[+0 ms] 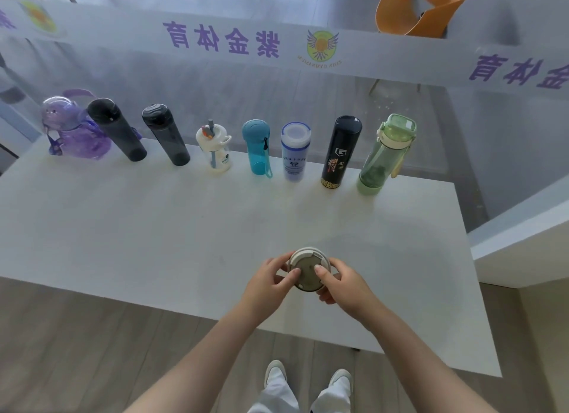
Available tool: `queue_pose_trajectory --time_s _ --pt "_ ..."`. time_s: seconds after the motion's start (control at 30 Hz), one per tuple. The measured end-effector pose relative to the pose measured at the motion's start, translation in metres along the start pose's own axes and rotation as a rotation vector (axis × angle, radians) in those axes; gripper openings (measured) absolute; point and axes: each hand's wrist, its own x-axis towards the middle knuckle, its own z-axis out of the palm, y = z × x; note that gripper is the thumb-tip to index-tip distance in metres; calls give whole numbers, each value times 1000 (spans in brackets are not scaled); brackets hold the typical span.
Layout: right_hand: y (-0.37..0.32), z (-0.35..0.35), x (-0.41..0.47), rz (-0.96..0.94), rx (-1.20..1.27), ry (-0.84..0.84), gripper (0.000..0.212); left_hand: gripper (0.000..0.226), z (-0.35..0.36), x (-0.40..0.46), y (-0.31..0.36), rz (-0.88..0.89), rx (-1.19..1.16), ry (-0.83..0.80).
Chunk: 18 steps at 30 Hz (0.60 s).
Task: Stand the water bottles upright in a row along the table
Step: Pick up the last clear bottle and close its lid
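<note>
Now both hands grip one pale bottle [308,269] seen from above, standing near the front edge of the white table [154,228]. The left hand [271,281] wraps its left side, thumb across the lid; the right hand [341,281] clasps its right side, thumb also on the lid. Behind that bottle, along the table's far edge, eight bottles [255,148] stand upright in a row.

Eight bottles [260,148] stand along the table's [154,228] far edge; a ninth bottle [308,269] stands near.
</note>
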Motion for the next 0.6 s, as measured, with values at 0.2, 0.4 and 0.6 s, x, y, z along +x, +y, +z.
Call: queue_pose_trajectory --time_s 0.2,0.4,0.6 --pt "-19 -8 12 54 23 38 38 20 -3 20 18 -15 -5 -13" --pt "-27 -15 31 92 97 113 47 12 -3 43 35 -72 -71 -34" --pt "-24 -24 37 156 211 81 49 40 -5 42 41 -91 -145 -205"
